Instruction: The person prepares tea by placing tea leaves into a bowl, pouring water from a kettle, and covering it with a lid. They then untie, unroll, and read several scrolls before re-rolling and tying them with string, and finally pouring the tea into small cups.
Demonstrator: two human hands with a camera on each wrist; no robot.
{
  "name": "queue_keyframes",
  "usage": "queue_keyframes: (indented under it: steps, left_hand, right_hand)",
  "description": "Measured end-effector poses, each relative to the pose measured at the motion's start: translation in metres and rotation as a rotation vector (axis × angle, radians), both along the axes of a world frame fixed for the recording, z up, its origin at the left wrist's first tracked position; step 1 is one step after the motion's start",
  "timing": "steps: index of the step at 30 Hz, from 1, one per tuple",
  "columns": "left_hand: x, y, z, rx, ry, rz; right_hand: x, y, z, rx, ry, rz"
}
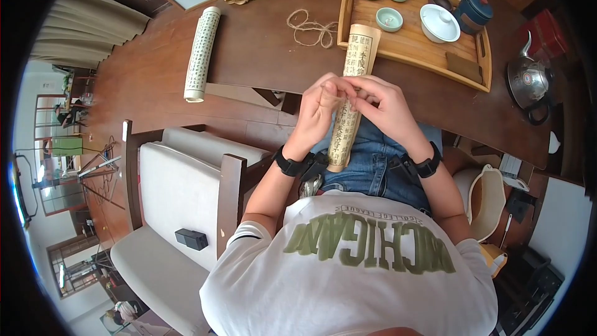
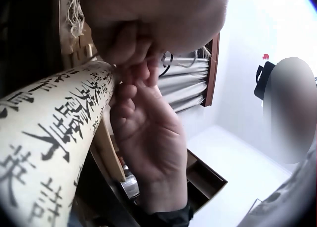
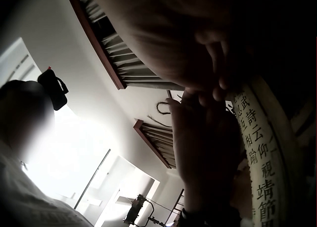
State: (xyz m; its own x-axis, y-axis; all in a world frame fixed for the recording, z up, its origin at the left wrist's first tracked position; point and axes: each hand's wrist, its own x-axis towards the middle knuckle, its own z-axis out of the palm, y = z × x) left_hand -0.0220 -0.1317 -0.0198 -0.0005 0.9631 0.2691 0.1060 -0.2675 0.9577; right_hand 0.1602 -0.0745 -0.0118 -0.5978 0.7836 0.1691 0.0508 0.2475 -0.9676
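A rolled paper scroll [image 1: 352,121] printed with black characters extends from the tea tray's edge down over my lap. My left hand [image 1: 320,111] and right hand [image 1: 382,101] meet over its middle, fingertips close together. In the left wrist view, a thin loop of twine [image 2: 168,68] sticks out by the bent fingers. The right wrist view also shows the twine [image 3: 162,108] beside the fingertips, which pinch it. My fingers hide most of the twine and part of the scroll.
Another rolled scroll [image 1: 203,56] lies at the table's left edge, with several more at the back. Loose twine [image 1: 309,28] lies beside the wooden tray [image 1: 410,59], which carries green cups [image 1: 389,19] and a lidded white bowl [image 1: 440,23]. A metal kettle [image 1: 528,81] stands right.
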Motion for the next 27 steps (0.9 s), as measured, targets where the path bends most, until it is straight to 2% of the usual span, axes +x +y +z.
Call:
queue_keyframes:
  steps: [3,5,8,10,15,18,19,22,27]
  left_hand:
    - [0.006,0.007,-0.005,0.119,-0.004,0.121]
    - [0.006,0.002,0.005,0.024,0.02,0.199]
    - [0.01,0.001,0.019,-0.117,-0.112,0.213]
    - [0.011,0.001,0.02,-0.136,-0.142,0.209]
    - [0.016,-0.01,0.017,-0.004,-0.079,0.242]
    - [0.023,-0.019,0.012,0.015,-0.329,0.383]
    - [0.021,-0.019,0.011,0.081,-0.423,0.365]
    - [0.018,-0.023,0.013,0.066,-0.776,0.291]
    - [0.034,-0.026,0.023,0.138,-0.767,0.242]
  right_hand:
    - [-0.003,-0.001,0.004,0.044,-0.034,-0.018]
    - [-0.003,0.002,0.003,0.053,-0.06,-0.027]
    - [-0.004,-0.001,0.008,0.043,-0.116,-0.022]
    - [-0.008,-0.003,0.001,0.05,-0.072,-0.042]
    - [-0.01,-0.005,-0.002,-0.029,-0.044,-0.076]
    - [-0.01,-0.007,0.0,-0.12,-0.055,-0.089]
    - [-0.011,-0.006,-0.002,-0.131,-0.055,-0.097]
    - [-0.014,-0.007,0.001,-0.127,-0.09,-0.115]
    - [-0.023,-0.01,0.008,0.121,-0.128,-0.145]
